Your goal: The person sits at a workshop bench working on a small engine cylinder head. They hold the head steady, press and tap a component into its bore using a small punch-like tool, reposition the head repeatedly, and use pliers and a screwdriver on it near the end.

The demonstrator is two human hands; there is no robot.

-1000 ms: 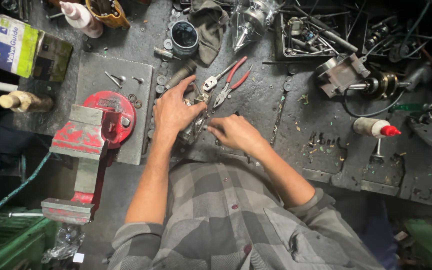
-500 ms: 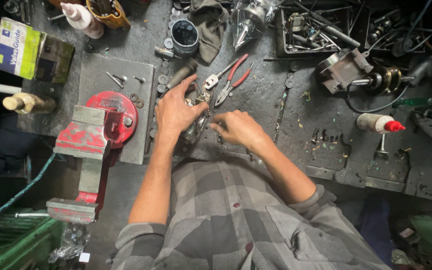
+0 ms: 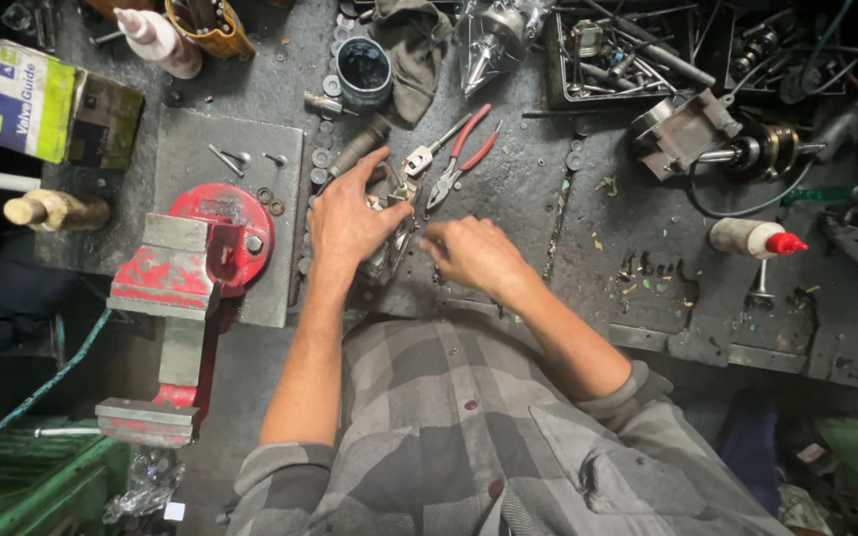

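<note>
Head view: left hand (image 3: 347,220) grip clasps metal part (image 3: 389,238); right hand (image 3: 474,253) grip unclear; pliers (image 3: 461,159), vise (image 3: 186,288) flank.

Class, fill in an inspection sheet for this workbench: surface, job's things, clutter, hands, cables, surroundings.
Surface: dark metal workbench, grimy and chipped.
Job's things: small metal assembly under both hands; details hidden.
Clutter: red-handled pliers, red bench vise, dark cup, rag, red-capped bottle, tray of tools.
Hands: left hand grips the assembly; right hand works beside it, fingertips blurred.
Cables: black cable at right.
Surroundings: green crate lower left.
</note>
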